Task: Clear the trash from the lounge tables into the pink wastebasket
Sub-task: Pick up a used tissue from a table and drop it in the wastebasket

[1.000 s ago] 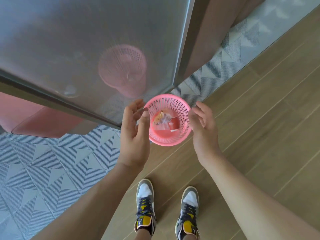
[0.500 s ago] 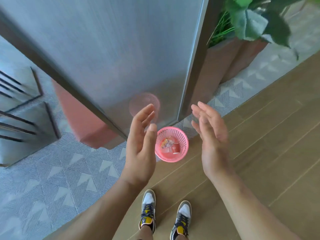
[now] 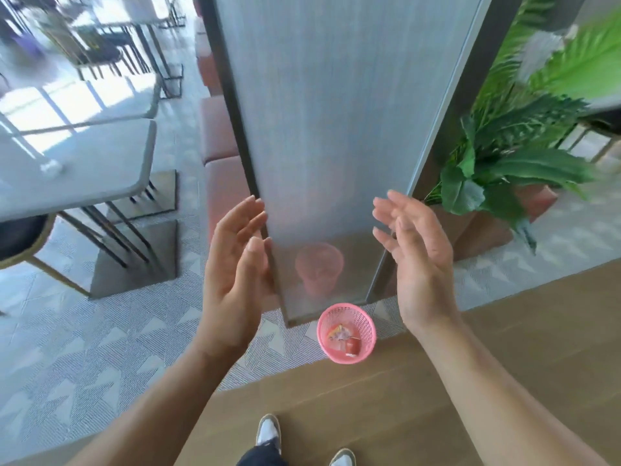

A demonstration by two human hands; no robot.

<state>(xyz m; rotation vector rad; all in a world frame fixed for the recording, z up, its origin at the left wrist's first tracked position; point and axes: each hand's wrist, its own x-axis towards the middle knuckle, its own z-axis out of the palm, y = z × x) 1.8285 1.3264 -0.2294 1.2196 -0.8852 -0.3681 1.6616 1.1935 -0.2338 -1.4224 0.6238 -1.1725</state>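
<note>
Now, with the small pink plastic mesh wastebasket [image 3: 349, 358] standing on the floor and both hands free, the step in hand looks to us like fetching more trash. The place to look is far left. The grey rounded-corner lounge table [image 3: 100, 169] carries 1 small white crumpled scrap [image 3: 50, 168], too blurred for us to name. To do it well, we would turn left and walk round the dark metal chair legs [image 3: 111, 237] rather than lean across. We would pinch the scrap whole, so nothing drops on the patterned grey carpet [image 3: 100, 348].

Our left hand [image 3: 235, 280] is raised with its palm turned inward, fingers straight and slightly spread. It holds nothing, though in this view it overlaps the edge of the tall frosted grey glass partition [image 3: 336, 112]; whether it touches the glass we cannot tell. At the foot of that partition, just by the line where carpet meets the wooden floor [image 3: 504, 348], the wastebasket stands upright. It sits below and between our 2 hands and holds a few wrappers [image 3: 342, 334], 1 of them red. Our right hand [image 3: 423, 264] mirrors the left: palm open, fingers loose and apart, gripping nothing. Further right, a leafy green potted plant [image 3: 504, 163] rises from a terracotta planter [image 3: 487, 227].
</note>
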